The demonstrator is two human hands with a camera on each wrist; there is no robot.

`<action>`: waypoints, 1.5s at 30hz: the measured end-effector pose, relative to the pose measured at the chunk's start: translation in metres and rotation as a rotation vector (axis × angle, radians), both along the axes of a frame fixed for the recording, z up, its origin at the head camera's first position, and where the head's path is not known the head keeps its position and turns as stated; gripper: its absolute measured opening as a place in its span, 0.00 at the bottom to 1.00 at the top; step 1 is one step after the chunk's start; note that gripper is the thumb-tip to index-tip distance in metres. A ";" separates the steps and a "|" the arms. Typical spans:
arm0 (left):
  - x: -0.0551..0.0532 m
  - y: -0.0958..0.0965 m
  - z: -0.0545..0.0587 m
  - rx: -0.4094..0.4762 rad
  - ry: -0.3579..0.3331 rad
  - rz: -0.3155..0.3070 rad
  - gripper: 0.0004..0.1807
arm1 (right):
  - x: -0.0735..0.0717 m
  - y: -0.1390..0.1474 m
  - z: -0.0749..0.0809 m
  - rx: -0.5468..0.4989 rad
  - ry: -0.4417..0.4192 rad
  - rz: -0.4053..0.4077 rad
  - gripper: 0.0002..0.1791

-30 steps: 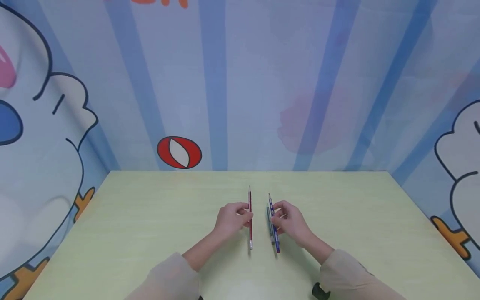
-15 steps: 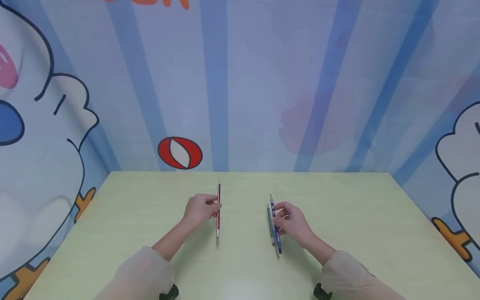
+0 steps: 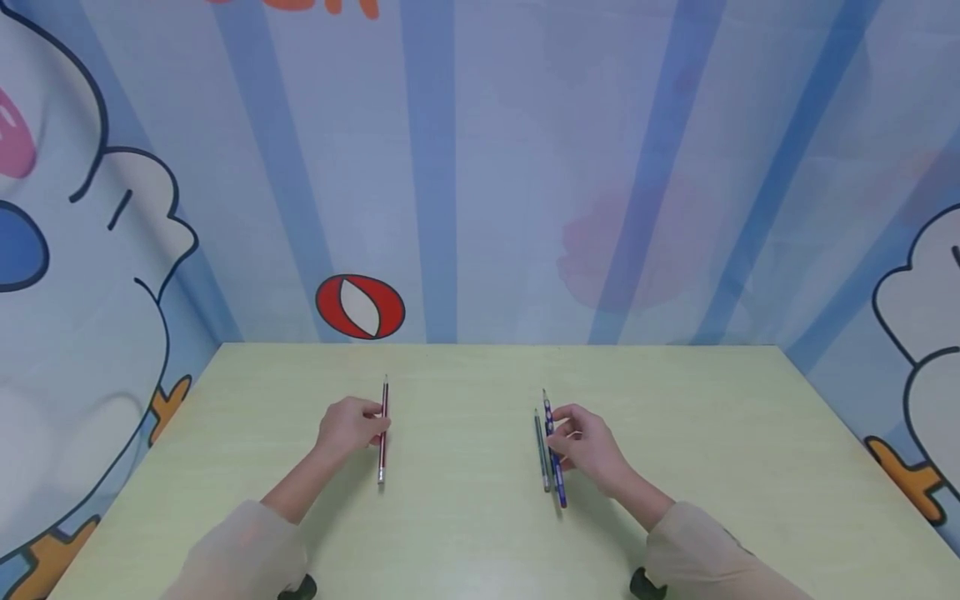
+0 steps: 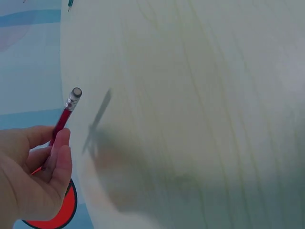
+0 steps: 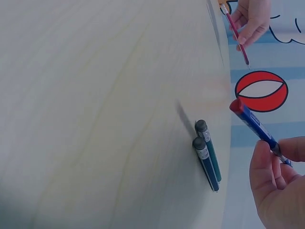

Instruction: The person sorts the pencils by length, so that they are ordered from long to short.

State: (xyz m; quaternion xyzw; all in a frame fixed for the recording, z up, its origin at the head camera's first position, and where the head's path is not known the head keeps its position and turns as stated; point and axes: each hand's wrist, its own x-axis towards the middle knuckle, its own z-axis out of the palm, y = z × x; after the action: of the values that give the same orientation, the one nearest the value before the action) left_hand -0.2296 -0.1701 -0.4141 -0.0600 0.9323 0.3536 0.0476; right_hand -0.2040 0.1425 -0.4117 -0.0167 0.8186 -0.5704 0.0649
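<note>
In the head view my left hand (image 3: pixel 348 427) pinches a red pencil (image 3: pixel 383 450) between thumb and fingers, its point facing the far side. The left wrist view shows the silver ferrule and eraser end of this pencil (image 4: pixel 73 98), raised off the table with a shadow beside it. My right hand (image 3: pixel 592 446) pinches a blue patterned pencil (image 3: pixel 561 487) with a red end, held above the table. Just left of it lie two dark green pencils side by side, the nearer pencil (image 5: pixel 207 164) and the other pencil (image 5: pixel 212 155) both plain in the right wrist view.
A pale yellow-green table (image 3: pixel 465 533) spreads under both hands. Behind it stands a blue striped backdrop (image 3: pixel 510 167) with a printed red-and-white oval (image 3: pixel 360 306). Cartoon-printed panels (image 3: pixel 75 350) flank the table.
My left hand has carried the red pencil leftward, away from the other pencils. My right hand has stayed nearly in place, the blue pencil shifting slightly right from the green ones.
</note>
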 end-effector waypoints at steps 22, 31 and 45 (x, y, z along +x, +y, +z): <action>0.013 -0.012 -0.013 -0.180 0.017 -0.023 0.11 | 0.000 0.006 -0.002 0.011 -0.005 -0.004 0.17; 0.014 -0.010 -0.018 -0.183 0.009 -0.009 0.15 | 0.000 0.007 -0.004 0.008 0.000 0.000 0.16; 0.016 -0.013 -0.023 -0.138 0.033 0.011 0.16 | 0.000 -0.007 -0.002 -0.027 -0.021 0.015 0.17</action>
State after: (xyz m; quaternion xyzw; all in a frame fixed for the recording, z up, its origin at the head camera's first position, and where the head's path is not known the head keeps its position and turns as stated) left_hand -0.2133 -0.1835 -0.4366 -0.0625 0.9547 0.2898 0.0262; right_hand -0.2041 0.1352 -0.4135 -0.0175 0.8099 -0.5811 0.0777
